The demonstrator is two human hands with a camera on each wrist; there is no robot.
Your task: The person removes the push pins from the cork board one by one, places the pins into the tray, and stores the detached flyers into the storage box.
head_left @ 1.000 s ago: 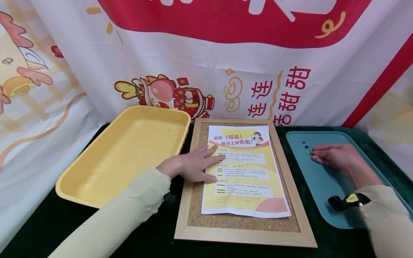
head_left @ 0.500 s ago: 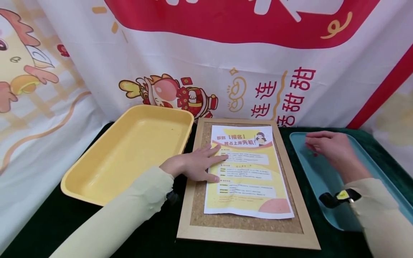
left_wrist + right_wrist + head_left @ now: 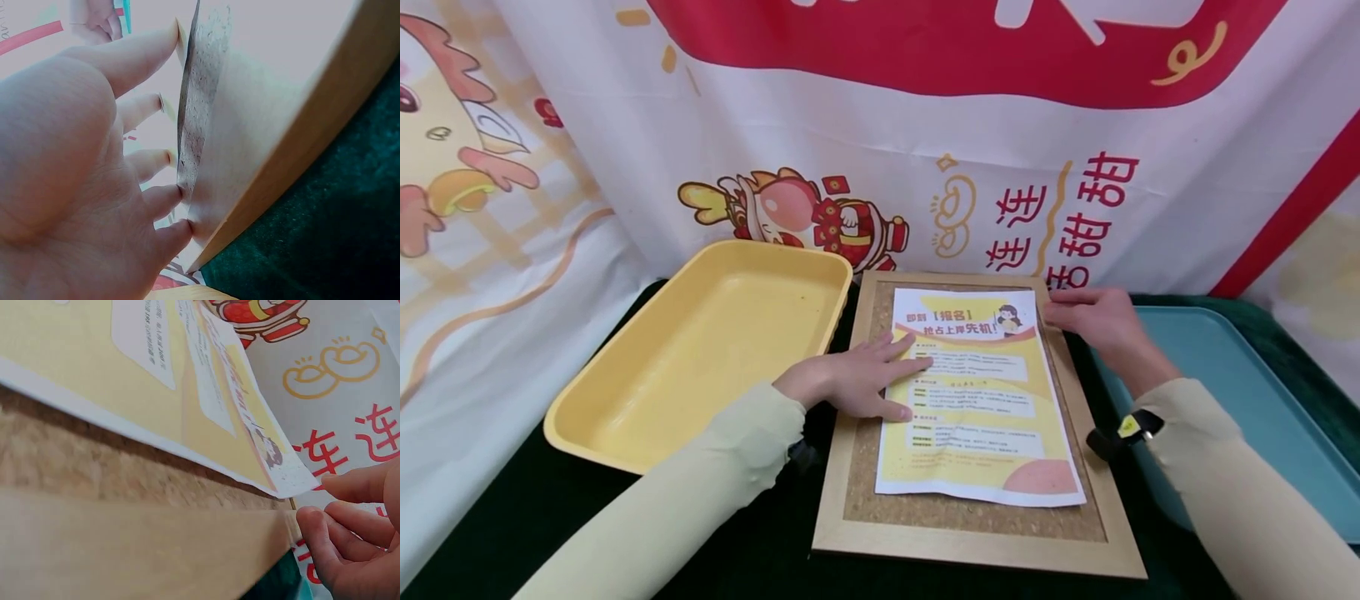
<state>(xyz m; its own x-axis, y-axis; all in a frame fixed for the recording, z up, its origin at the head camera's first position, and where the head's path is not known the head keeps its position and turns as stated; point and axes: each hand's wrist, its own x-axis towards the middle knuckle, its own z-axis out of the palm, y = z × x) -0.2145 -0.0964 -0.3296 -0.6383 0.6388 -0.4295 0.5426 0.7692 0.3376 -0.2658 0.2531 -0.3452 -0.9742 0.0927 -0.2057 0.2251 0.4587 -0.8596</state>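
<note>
A cork board [image 3: 970,521] in a pale wooden frame [image 3: 835,475] lies with a yellow and white printed flyer [image 3: 970,479] on it. My left hand [image 3: 853,385] rests on the flyer's left side, fingers spread. My right hand [image 3: 1101,327] is at the board's far right corner, thumb and fingers bent. In the right wrist view, the fingertips of this hand [image 3: 350,531] are right at the flyer's corner [image 3: 297,484] and the frame's corner. I cannot tell whether they pinch something small.
To the left stands a yellow plastic basin [image 3: 700,358]. A blue tray [image 3: 1232,400] lies to the right, partly under my right forearm. Dark green cloth [image 3: 745,550] covers the table, and a printed white curtain [image 3: 880,125] hangs right behind.
My right hand has left the small coloured pieces on the tray and moved left to the board's far right corner. Those pieces are now hidden behind it. My left hand stays on the flyer.
</note>
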